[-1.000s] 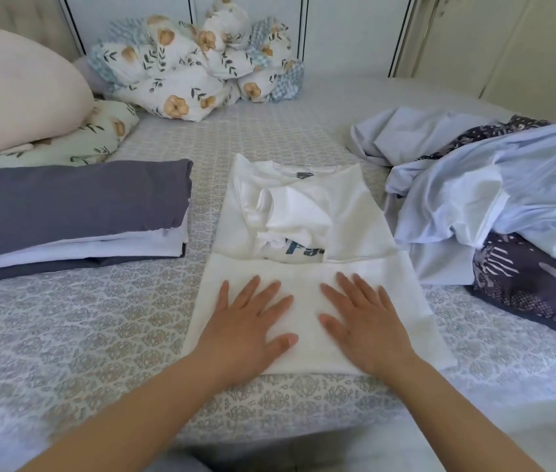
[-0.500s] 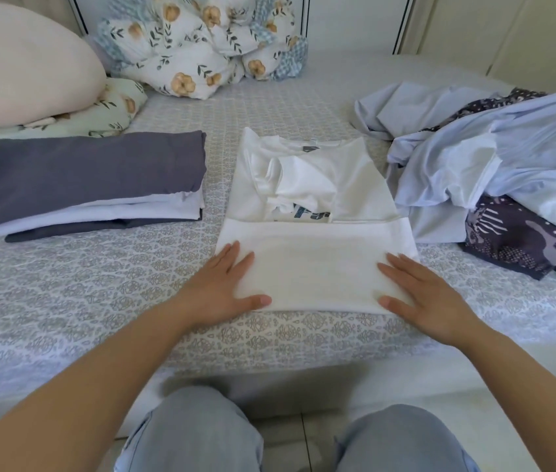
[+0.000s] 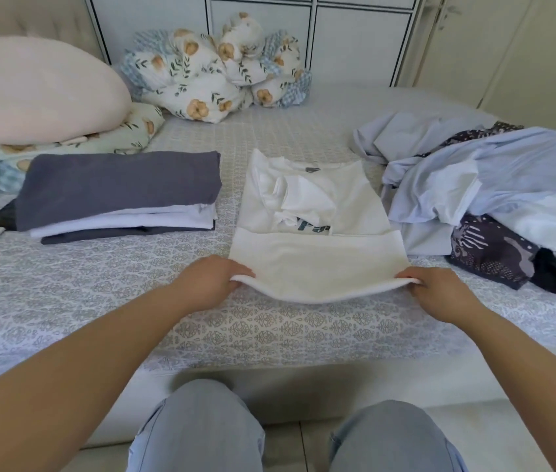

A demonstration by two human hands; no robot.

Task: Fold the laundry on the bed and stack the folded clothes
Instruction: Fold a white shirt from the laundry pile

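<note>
Hands (image 3: 208, 284) (image 3: 440, 291) pinching white shirt's (image 3: 317, 267) near edge, corners lifted off bed (image 3: 99, 294).

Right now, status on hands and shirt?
Left hand and right hand pinch the white shirt at its near corners. Edge lifted. Nothing in the way.

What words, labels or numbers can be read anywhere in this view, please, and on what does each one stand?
"Fa": dark blue-grey print on the white T-shirt, cut off by the folded-up hem and a sleeve; the rest is hidden.
Neck tag of that T-shirt: too small to read.
White marks on the dark patterned garment in the pile on the right: a pattern, not legible text.
</note>
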